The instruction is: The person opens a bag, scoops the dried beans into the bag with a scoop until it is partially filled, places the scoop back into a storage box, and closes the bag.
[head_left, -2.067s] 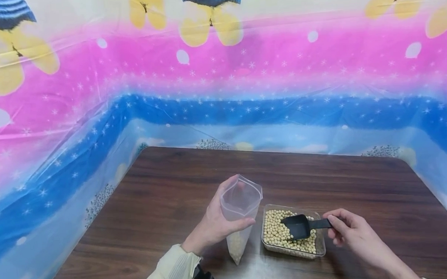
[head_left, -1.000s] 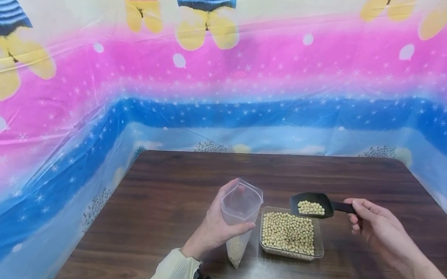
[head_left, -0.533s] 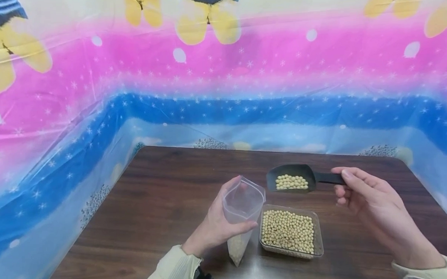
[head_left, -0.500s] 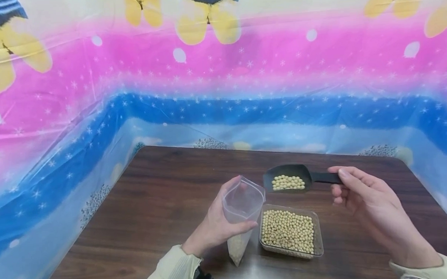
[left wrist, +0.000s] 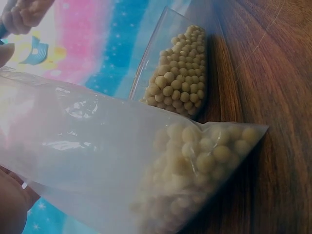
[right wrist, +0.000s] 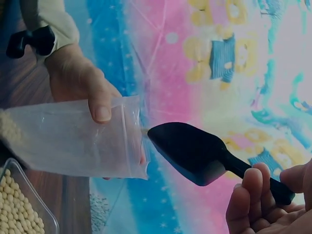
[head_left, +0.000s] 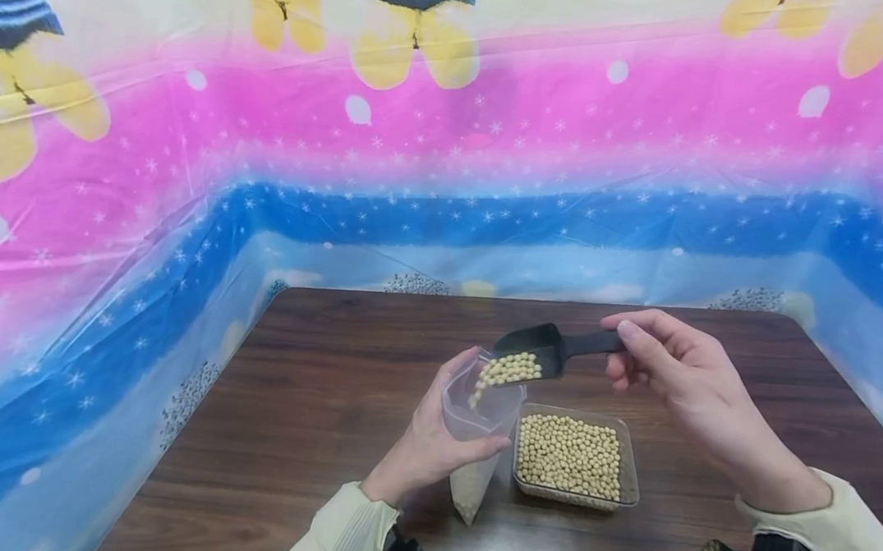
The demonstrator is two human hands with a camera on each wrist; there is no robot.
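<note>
My left hand (head_left: 437, 440) grips a clear zip bag (head_left: 477, 422) around its upper part, its mouth spread wide. Soybeans (left wrist: 209, 151) fill the bag's bottom corner, which reaches down to the tabletop in the left wrist view. My right hand (head_left: 682, 372) pinches the handle of a black scoop (head_left: 551, 340), tilted with its tip over the bag's mouth. Beans slide off the tip into the bag in the head view. From the right wrist, the underside of the scoop (right wrist: 190, 151) shows, close to the zip edge. A clear plastic box (head_left: 628, 473) of soybeans stands just right of the bag.
The dark wooden table (head_left: 327, 363) stretches out behind and to both sides of the box. A printed pink and blue cloth (head_left: 538, 123) hangs around its far and side edges. Black wrist devices (head_left: 405, 548) sit at the sleeves.
My right hand has lifted the loaded scoop from the box, carried it up and left to the bag's mouth, and tipped it so beans pour. The left hand holds the bag nearly still.
</note>
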